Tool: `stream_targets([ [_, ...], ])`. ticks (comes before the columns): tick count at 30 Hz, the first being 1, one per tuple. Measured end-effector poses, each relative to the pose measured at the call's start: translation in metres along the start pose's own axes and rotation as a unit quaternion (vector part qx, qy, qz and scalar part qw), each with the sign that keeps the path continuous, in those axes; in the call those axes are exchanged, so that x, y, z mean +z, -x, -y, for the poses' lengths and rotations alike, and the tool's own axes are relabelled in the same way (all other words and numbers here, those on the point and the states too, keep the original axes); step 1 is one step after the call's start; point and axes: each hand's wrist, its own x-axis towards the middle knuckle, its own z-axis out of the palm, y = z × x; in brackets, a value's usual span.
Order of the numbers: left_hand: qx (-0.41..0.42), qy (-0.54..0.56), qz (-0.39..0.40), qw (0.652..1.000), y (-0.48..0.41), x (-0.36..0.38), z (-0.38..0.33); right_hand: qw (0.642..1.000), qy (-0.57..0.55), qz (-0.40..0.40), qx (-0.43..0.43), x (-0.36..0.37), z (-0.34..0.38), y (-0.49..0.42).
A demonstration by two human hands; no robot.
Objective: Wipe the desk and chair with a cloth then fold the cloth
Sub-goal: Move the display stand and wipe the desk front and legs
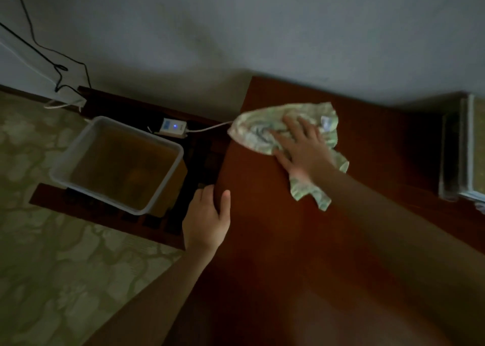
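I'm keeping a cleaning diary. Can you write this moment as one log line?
step: wiping desk | right hand: pressing flat on cloth | left hand: gripping desk edge | cloth: crumpled, unfolded

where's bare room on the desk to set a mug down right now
Bare desk lies nearer than the cloth, and between cloth and the stack at the right edge. The far left corner is crowded by the cloth; beside the desk, the white tub and a lit box fill the low stand.

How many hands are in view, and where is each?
2. The right hand presses flat on the cloth on the desk; the left hand grips the desk's left edge.
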Motion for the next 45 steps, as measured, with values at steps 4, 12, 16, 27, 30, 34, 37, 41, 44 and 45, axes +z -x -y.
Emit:
stream_targets([
  [4,-0.008,0.012,-0.008,1.0,0.001,0.001,0.002,0.998,-0.026,-0.028,0.051,-0.007,0.0,-0.062],
  [12,-0.004,-0.012,-0.02,1.0,0.0,-0.001,0.003,1.0,-0.014,0.003,0.016,-0.009,0.035,-0.055],
  [16,-0.01,-0.02,-0.036,0.999,0.002,0.001,-0.002,0.998,-0.03,0.02,-0.044,0.012,0.079,0.034],
  [27,-0.017,0.039,-0.067,0.997,0.007,-0.006,-0.007,0.996,-0.068,0.03,-0.044,0.025,0.084,0.102],
  [30,-0.026,0.017,-0.057,0.998,0.004,-0.003,-0.005,0.996,-0.075,0.001,0.05,0.011,0.051,0.034],
  [34,-0.017,0.005,-0.062,0.998,0.004,0.0,-0.003,0.991,-0.053,-0.029,0.118,-0.004,0.009,-0.053],
  [37,-0.007,-0.011,-0.067,0.998,0.002,0.003,0.002,0.99,-0.061,-0.03,0.123,-0.007,-0.002,-0.078],
  [41,-0.01,-0.009,-0.065,0.998,0.001,0.006,0.007,0.99,-0.062,-0.041,0.116,-0.002,0.009,-0.038],
  [44,-0.023,0.001,-0.067,0.997,0.0,0.004,0.002,0.99,-0.075,-0.01,0.118,0.011,0.014,0.033],
  [45,-0.03,-0.004,-0.069,0.997,0.002,0.003,-0.002,0.989,-0.076,-0.003,0.126,0.016,0.015,0.065],
])
